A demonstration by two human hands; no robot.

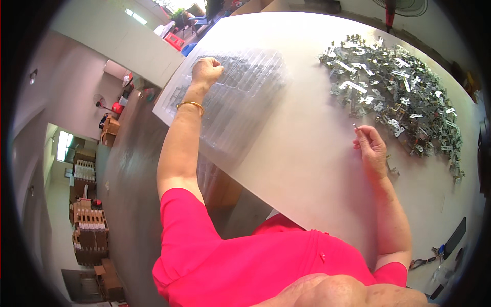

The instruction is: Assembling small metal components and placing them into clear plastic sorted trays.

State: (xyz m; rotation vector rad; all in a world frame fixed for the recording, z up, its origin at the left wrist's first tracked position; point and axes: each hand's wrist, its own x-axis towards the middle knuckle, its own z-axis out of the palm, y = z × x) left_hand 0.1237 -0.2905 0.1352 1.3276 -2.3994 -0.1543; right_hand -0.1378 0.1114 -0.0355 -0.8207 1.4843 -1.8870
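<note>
My left hand (206, 73) is over the far left part of a clear plastic tray (240, 120) with moulded compartments. Its fingers are curled closed, and whatever they may hold is hidden. Small grey metal pieces seem to lie in the tray's far compartments, though glare blurs them. Between thumb and fingertips, my right hand (372, 149) pinches a small metal part (355, 126), its tip sticking out. Just beyond that hand spreads a large heap of small metal brackets (399, 94). A few loose pieces (392, 166) lie beside my right wrist.
The pale table (302, 169) carries everything, its near edge running diagonally before me. Pliers (424, 262) and a dark flat blade-like tool (455, 238) lie at the right near side. Stacked cartons (91, 225) stand on the floor at left. A fan (401, 7) is beyond the table.
</note>
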